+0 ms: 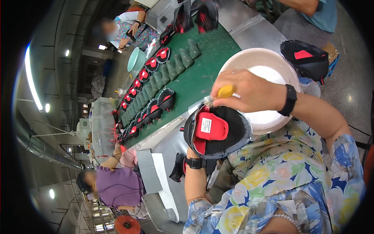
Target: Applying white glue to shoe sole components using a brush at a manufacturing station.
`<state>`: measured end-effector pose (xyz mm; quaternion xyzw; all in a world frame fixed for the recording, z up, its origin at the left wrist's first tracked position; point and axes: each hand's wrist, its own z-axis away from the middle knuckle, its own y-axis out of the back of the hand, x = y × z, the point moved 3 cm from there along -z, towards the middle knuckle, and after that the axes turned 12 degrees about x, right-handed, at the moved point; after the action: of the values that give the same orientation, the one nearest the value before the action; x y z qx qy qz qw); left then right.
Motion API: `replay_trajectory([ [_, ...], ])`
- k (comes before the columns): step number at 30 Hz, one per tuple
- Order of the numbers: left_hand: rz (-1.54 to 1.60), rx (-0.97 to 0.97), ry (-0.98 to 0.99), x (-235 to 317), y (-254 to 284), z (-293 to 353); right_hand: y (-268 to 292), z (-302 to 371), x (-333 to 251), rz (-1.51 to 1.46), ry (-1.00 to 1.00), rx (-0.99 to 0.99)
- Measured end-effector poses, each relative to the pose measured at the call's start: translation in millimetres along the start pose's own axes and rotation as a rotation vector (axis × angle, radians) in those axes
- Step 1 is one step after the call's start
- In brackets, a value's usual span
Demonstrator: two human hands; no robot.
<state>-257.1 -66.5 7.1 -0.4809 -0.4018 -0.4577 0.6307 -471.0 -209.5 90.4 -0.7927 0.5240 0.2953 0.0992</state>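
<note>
A black shoe upper with a red lining and a white label (212, 128) is held up in front of me. My left hand (190, 152) supports it from behind and below. The upper hides most of that hand's fingers. My right hand (247, 90) grips a brush with a yellow handle (226, 91). Its bristle end touches or nearly touches the upper's edge. Under my right forearm stands a large pale basin (233, 62) with white liquid (265, 117) in it.
Beyond the upper runs a green worktable (218, 46) with rows of red-lined uppers (163, 54) and dark green foot-shaped pieces (171, 70). Another black upper (306, 58) lies right of the basin. Co-workers sit at the far left (130, 29), lower left (119, 187) and top right (307, 19).
</note>
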Motion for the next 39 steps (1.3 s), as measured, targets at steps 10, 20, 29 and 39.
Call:
replay_trajectory([
  [10, -0.132, -0.152, -0.056, 5.4, -3.3, 2.8, 3.6, 3.1, -2.0, 0.069, -0.015, -0.043],
  [20, -0.294, -0.130, -0.142, 50.5, 46.8, 44.7, 11.4, 17.7, 18.6, -0.032, -0.575, -0.185],
  [29, -0.352, -0.084, -0.050, 55.0, 83.3, 39.1, -44.0, -0.1, 0.3, -0.044, -0.445, -0.467],
  [39, -0.391, 0.027, 0.097, 57.6, 69.4, 32.7, -82.1, -14.4, -11.4, 0.140, -0.188, -0.633],
])
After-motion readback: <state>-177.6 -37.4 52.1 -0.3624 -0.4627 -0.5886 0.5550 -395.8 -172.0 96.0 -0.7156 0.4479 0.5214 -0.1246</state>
